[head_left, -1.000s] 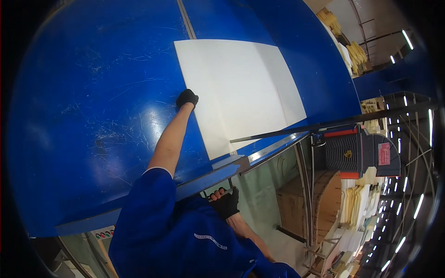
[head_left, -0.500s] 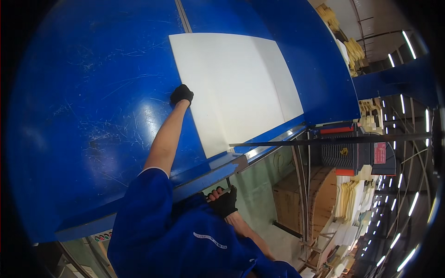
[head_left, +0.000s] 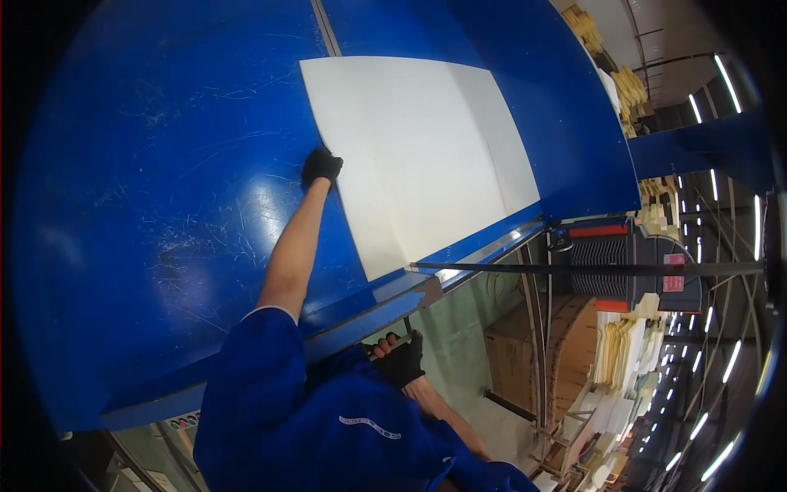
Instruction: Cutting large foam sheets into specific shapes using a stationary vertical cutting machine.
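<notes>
We see the white sheet (head_left: 418, 156) lying flat on the blue table (head_left: 180, 123), reaching its near edge on the right. It points away from us and to the left: its left side, the longest as we see it, runs from a far-left corner to a near corner further right. The lens bends its edges, so we cannot tell its true long axis.

Our left hand (head_left: 322, 166), in a black glove, is curled into a fist at the middle of that left side; we cannot tell whether it pinches the sheet. Our right hand (head_left: 399, 358), gloved with bare fingertips, wraps a grey handle (head_left: 402, 341) below the table's near edge. A dark bar (head_left: 590, 269) ends at the sheet's near edge, close to the near corner.

A brown box (head_left: 515, 338) stands on the floor to our right; we cannot see what it holds. Yellowish stacks (head_left: 613, 357) stand beyond it.
</notes>
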Motion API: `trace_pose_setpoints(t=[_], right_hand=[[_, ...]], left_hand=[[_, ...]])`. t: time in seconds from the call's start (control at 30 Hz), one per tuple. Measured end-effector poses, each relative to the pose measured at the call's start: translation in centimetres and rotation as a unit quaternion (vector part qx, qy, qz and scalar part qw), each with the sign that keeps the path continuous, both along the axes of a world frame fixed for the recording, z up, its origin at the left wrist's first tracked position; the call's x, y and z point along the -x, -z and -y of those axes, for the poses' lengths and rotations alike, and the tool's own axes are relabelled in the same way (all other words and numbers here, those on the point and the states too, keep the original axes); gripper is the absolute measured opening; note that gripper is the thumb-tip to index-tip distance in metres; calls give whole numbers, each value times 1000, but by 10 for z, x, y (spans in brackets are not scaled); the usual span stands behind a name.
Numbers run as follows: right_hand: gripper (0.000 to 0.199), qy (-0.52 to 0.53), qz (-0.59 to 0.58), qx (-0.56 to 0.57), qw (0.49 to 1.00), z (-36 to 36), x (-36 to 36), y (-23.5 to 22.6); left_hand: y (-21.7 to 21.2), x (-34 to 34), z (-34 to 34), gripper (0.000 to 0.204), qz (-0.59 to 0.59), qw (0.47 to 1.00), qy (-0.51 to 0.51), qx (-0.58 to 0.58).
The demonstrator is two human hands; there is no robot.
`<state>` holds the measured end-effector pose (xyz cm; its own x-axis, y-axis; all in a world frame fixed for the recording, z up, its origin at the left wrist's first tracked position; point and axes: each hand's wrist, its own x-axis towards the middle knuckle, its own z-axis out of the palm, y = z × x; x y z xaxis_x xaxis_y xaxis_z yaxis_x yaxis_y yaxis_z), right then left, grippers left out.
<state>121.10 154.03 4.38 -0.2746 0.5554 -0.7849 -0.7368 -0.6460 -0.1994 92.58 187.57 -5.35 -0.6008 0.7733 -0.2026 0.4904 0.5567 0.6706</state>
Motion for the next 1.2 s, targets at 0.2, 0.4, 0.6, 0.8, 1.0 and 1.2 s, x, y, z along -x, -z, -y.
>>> trace_pose_setpoints(t=[0.2, 0.4, 0.6, 0.8, 1.0, 1.2], right_hand=[[48, -12, 33, 36, 999, -10, 17, -23], [46, 13, 43, 29, 999, -11, 2, -16], [49, 59, 97, 23, 993, -18, 0, -27], [56, -8, -7, 17, 1000, -1, 7, -9], [57, -1, -12, -24, 1000, 16, -5, 13], [65, -6, -63, -34, 997, 24, -10, 14]], left_hand=[[66, 204, 32, 33, -110, 993, 9, -41], [21, 159, -15, 27, -339, 901, 32, -269], [-10, -89, -157, 33, 251, 962, 110, 4], [-41, -19, -235, 45, 54, 959, 74, -270], [-275, 171, -182, 24, -352, 685, -33, -637], [-447, 281, 118, 38, -524, 526, 51, -668]])
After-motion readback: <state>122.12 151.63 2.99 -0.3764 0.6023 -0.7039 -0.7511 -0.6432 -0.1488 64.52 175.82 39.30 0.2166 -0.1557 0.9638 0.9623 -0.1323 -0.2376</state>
